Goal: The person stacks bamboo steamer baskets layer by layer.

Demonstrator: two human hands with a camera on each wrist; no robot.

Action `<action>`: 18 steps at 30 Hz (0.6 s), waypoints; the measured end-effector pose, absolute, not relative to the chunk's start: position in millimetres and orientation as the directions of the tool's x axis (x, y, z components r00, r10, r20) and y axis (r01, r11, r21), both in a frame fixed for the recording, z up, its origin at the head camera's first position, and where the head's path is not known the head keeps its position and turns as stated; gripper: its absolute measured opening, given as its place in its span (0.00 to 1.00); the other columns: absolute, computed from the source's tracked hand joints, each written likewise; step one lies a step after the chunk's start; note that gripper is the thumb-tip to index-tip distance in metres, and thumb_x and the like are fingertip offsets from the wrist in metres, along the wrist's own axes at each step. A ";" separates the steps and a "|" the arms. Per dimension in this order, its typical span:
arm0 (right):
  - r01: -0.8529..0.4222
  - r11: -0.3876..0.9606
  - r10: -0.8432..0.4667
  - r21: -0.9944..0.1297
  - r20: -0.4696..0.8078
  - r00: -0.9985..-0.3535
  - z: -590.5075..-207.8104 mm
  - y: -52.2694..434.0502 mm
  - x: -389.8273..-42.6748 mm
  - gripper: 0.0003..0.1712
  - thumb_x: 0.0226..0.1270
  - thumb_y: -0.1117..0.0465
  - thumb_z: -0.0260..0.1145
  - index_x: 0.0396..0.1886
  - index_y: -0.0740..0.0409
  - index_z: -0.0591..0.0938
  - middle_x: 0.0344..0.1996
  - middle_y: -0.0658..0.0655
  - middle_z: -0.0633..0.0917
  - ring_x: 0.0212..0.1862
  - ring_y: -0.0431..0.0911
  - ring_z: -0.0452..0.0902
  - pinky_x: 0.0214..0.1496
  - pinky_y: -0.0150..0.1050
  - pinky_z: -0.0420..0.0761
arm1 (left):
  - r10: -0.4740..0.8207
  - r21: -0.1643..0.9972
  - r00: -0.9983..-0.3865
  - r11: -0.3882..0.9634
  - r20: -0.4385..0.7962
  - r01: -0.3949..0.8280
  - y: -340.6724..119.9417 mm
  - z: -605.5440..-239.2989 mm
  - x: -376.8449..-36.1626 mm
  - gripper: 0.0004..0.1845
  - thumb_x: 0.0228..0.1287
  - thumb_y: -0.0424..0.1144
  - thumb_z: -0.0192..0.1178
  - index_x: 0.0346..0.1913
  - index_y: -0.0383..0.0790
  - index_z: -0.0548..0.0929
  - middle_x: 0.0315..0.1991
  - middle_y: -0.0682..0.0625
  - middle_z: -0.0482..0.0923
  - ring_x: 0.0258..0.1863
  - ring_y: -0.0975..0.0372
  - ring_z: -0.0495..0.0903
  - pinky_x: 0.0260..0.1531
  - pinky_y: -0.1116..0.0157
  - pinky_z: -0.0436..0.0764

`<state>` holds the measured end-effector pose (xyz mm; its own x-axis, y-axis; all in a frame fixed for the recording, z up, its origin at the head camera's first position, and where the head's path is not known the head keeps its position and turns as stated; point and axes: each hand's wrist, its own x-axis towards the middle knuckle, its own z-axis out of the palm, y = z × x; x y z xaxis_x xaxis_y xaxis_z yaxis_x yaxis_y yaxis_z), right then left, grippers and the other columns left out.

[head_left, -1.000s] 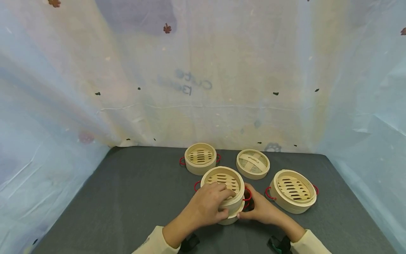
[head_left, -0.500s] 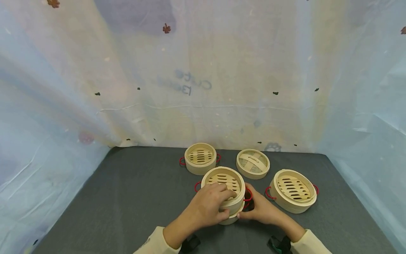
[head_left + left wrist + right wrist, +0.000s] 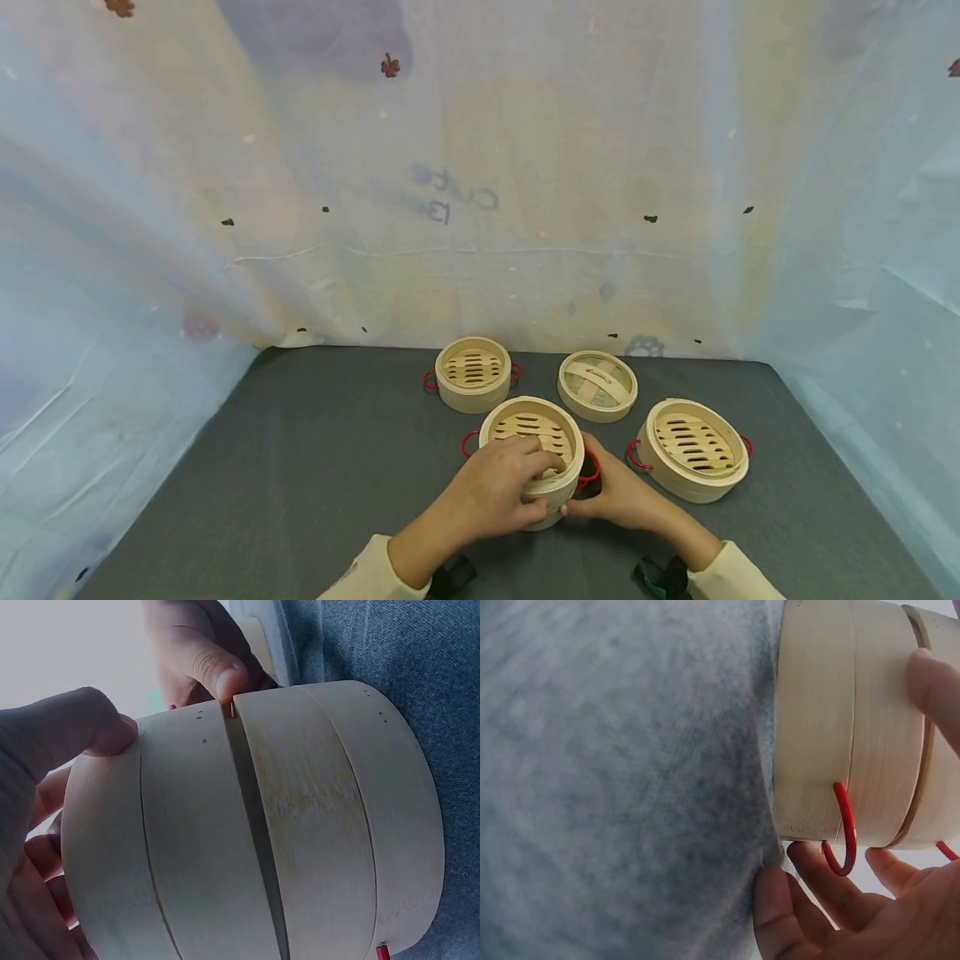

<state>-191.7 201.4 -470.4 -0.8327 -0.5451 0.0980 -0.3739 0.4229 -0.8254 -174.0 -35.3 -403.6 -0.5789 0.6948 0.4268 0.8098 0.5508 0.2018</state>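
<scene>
Two bamboo steamer baskets stand stacked (image 3: 534,442) on the grey mat near me, with red wire handles (image 3: 588,468) at the sides. My left hand (image 3: 517,487) grips the upper basket (image 3: 150,847), fingers curled over its near rim and thumb (image 3: 86,724) on its wall. The right hand (image 3: 603,492) holds the lower basket (image 3: 817,727) at its right side, thumb on the wall and fingers (image 3: 810,892) curled beneath a red handle (image 3: 845,825). The two baskets sit nearly in line, a thin seam between them.
A smaller slatted basket (image 3: 474,373) sits behind the stack, a bamboo lid (image 3: 597,385) to its right, and another slatted basket (image 3: 693,450) at the right. Pale cloth walls (image 3: 480,208) close in the grey mat (image 3: 315,467) on three sides.
The upper basket has shifted slightly right and settled squarely over the lower one, which earlier stuck out at the front. Both hands keep their hold.
</scene>
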 end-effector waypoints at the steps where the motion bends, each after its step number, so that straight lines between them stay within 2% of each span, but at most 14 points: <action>1: -0.373 0.419 -0.547 -0.828 0.097 -0.832 -470.3 201.6 -191.8 0.56 0.53 0.51 0.76 0.74 0.54 0.52 0.60 0.58 0.75 0.57 0.44 0.77 0.54 0.36 0.78 | 0.695 0.199 -0.578 0.551 0.427 0.810 -35.2 -403.7 -174.1 0.19 0.46 0.42 0.70 0.45 0.54 0.83 0.32 0.62 0.75 0.28 0.74 0.69 0.31 0.77 0.68; 11: -0.367 0.378 -0.552 -0.850 0.111 -0.826 -470.2 203.1 -190.9 0.56 0.52 0.53 0.76 0.74 0.53 0.52 0.61 0.62 0.73 0.56 0.46 0.78 0.52 0.37 0.80 | 0.699 0.158 -0.562 0.556 0.442 0.816 -36.0 -405.9 -174.3 0.19 0.45 0.42 0.71 0.44 0.54 0.83 0.29 0.62 0.73 0.25 0.75 0.65 0.28 0.79 0.63; 18: -0.403 0.421 -0.496 -0.813 0.166 -0.852 -467.5 200.7 -190.0 0.57 0.48 0.50 0.78 0.74 0.46 0.54 0.64 0.57 0.72 0.59 0.43 0.74 0.56 0.40 0.78 | 0.698 0.158 -0.549 0.544 0.459 0.824 -38.4 -405.7 -176.3 0.19 0.48 0.46 0.70 0.46 0.54 0.83 0.31 0.62 0.75 0.28 0.74 0.67 0.30 0.77 0.65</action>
